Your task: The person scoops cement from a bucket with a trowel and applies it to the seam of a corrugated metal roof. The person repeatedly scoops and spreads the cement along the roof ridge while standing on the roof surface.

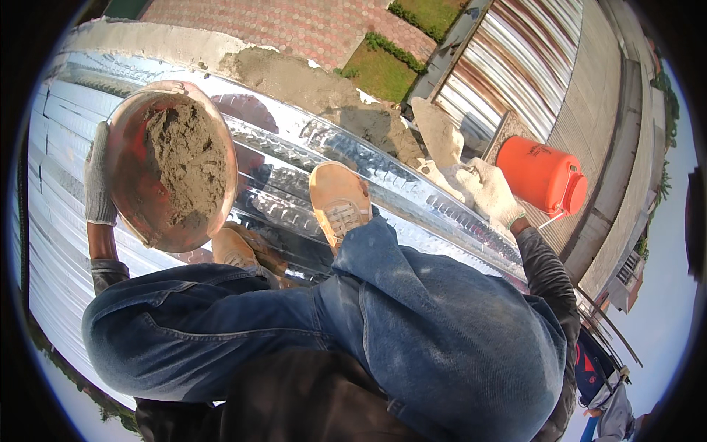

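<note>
"Head view, quick: what's worrying you?"

"The basin [131,177], ctr-left of frame. L hand [98,173] is flanking its outer L side, thumb out of sight, so I can't tell if it's properly gripping. If that hand's slipping, basin could be sliding on the metal sheeting [59,169] & spilling."

"What's it carrying?"

"Wet-looking mortar [188,158], heaping toward the R side, prob. making it lopsided. Can't tell what's supporting it underneath."

"And R hand [490,193]?"

"Closing round the trowel [438,131], right of ctr, upper half; the blade's pointing up-left w/ grey stuff sticking to it. Handle's mostly hiding in the glove. Loose bits could be dropping off if it's tipping."

"Anything else at risk?"

"Orange jug [534,169], right of frame, is standing or lying just beyond that hand, can't tell which. A careless R wrist could be knocking it. Contents aren't showing: opaque walls, cap covering the end."

"Footing?"

"Shoes [340,195] are resting on shiny ribbed metal, mid-frame. Any grit or wet mortar underfoot could be causing a slip, esp. w/ both hands busy."
</note>
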The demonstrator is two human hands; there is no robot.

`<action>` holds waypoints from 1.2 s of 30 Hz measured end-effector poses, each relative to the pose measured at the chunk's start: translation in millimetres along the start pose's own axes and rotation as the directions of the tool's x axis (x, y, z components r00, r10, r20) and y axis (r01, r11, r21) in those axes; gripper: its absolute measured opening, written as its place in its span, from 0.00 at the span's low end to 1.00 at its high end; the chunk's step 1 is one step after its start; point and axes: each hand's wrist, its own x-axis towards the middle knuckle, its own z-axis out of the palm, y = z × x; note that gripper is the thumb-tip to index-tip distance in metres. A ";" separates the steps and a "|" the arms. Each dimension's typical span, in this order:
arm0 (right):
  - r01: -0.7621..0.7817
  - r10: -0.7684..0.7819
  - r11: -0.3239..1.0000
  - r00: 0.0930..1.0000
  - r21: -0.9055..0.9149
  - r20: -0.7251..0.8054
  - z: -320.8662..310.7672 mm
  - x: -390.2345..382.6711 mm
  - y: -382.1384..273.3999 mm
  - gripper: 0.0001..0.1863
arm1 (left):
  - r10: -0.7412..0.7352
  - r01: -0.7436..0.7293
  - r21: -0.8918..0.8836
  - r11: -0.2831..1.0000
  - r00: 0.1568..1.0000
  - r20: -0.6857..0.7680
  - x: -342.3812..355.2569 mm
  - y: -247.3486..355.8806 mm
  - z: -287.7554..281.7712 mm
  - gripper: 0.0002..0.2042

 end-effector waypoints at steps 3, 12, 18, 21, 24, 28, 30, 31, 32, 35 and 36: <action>-0.048 0.022 0.961 0.995 0.273 0.097 -3.2 29.1 -30.2 0.22 | -0.043 0.043 -0.051 0.998 0.999 0.013 -18.1 15.5 4.4 0.25; 0.450 -0.451 0.893 0.892 -0.021 -0.023 -22.7 4.8 -184.8 0.13 | 0.174 -0.293 0.509 0.809 0.947 0.269 -83.7 119.8 101.5 0.20; 0.350 -0.338 0.936 0.921 0.032 -0.196 -39.7 4.4 -185.9 0.10 | 0.064 -0.180 0.448 0.875 0.963 0.263 -67.9 95.3 61.0 0.20; 0.120 -0.010 0.940 0.946 0.319 -0.325 -34.4 2.8 -120.0 0.13 | 0.049 -0.091 0.410 0.907 0.993 0.111 -76.7 70.2 27.6 0.18; -0.034 0.320 0.780 0.880 0.625 -0.352 4.0 -14.8 -74.1 0.16 | 0.027 -0.022 0.268 0.963 1.000 -0.014 -78.0 50.6 34.6 0.16; -0.032 0.538 0.508 0.792 0.861 -0.288 86.5 -28.7 -55.3 0.19 | 0.001 0.007 0.288 0.957 1.000 -0.029 -89.0 63.6 45.1 0.12; -0.130 0.609 0.400 0.777 0.907 -0.157 111.6 -33.1 -62.8 0.18 | 0.024 -0.010 0.308 0.951 0.999 -0.040 -93.3 64.3 46.5 0.11; -0.177 0.638 0.344 0.765 0.922 -0.091 117.7 -32.8 -68.4 0.18 | 0.058 -0.042 0.342 0.939 0.998 -0.036 -95.6 64.9 47.0 0.11; -0.196 0.635 0.313 0.770 0.929 -0.051 123.4 -31.0 -73.3 0.18 | 0.091 -0.073 0.376 0.924 0.995 -0.031 -98.0 65.4 45.8 0.10; -0.225 0.635 0.222 0.772 0.949 0.035 130.5 -31.3 -85.5 0.17 | 0.075 -0.027 0.374 0.927 0.991 -0.115 -97.6 71.9 59.4 0.10; -0.247 0.626 0.250 0.779 0.936 0.039 129.4 -34.0 -85.3 0.17 | 0.074 -0.017 0.372 0.928 0.988 -0.139 -97.9 74.6 65.2 0.10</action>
